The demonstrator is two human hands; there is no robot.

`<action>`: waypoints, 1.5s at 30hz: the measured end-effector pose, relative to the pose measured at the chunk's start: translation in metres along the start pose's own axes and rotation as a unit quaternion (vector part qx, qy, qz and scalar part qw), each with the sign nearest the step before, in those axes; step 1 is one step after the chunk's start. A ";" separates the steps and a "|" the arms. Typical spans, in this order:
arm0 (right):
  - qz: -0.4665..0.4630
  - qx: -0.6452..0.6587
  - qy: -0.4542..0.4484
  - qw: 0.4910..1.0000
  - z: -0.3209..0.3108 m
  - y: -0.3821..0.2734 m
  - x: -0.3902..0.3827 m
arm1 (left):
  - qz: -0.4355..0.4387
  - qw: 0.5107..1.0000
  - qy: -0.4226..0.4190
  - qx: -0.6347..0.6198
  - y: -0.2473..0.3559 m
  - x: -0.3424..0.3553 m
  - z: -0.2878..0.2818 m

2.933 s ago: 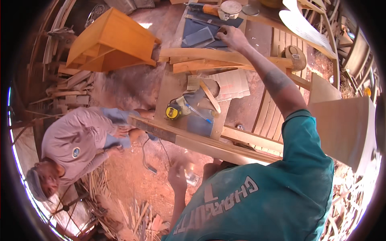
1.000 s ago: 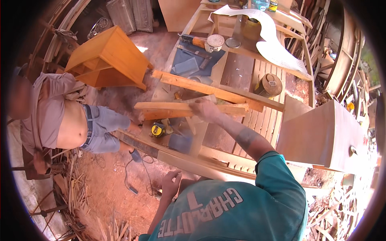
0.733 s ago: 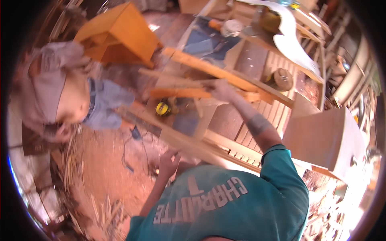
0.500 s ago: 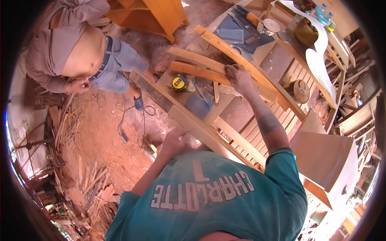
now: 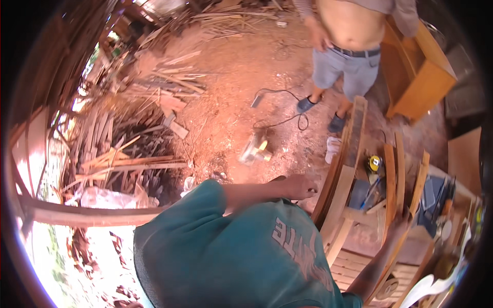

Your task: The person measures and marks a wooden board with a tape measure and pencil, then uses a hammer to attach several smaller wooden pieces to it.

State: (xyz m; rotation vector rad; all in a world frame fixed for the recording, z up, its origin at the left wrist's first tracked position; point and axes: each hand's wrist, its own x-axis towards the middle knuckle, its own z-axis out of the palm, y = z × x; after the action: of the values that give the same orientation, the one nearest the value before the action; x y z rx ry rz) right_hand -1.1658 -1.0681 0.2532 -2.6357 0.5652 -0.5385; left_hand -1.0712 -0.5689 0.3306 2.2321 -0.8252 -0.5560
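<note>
My right hand (image 5: 402, 222) is closed over curved wooden strips (image 5: 390, 177), which lie lengthwise on the workbench. Another curved strip (image 5: 420, 179) runs close along the right side of that hand. In front of my body, my left hand (image 5: 302, 187) is curled closed beside the bench's long edge board (image 5: 343, 179); whatever its fingers hold, if anything, is too small to make out. Between the edge board and the strips lie a yellow tape measure (image 5: 374, 163), a blue pen (image 5: 371, 192) and a dark flat sheet (image 5: 358, 194).
A person (image 5: 349, 46) in grey shorts stands across the bench, near an orange-brown wooden cabinet (image 5: 423, 77). On the floor are a dark cable (image 5: 282, 92), a blurred yellow-and-grey tool (image 5: 256, 150) and scrap wood heaps (image 5: 118, 164). Several tools and cans crowd the bench's right end.
My view has swung left, so the bench and the person appear farther right and more floor shows. My right hand stays on the strips; my left stays curled near my body.
</note>
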 end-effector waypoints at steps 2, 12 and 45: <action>-0.022 -0.076 0.043 0.996 -0.005 0.022 0.012 | -0.033 0.999 -0.017 -0.001 -0.014 -0.033 0.000; -0.027 0.086 0.029 0.996 -0.057 -0.174 0.047 | -0.214 0.976 -0.035 0.004 -0.161 -0.156 0.006; -0.185 0.207 -0.563 0.778 0.377 -0.888 -0.116 | -0.445 0.835 0.223 -0.237 -0.544 -0.482 -0.323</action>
State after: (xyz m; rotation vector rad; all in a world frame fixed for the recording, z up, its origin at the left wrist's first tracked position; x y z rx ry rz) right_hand -0.8275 -0.1583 0.2940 -2.0935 -0.4158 0.7558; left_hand -1.0070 0.2171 0.2283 2.0243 0.5988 -0.5268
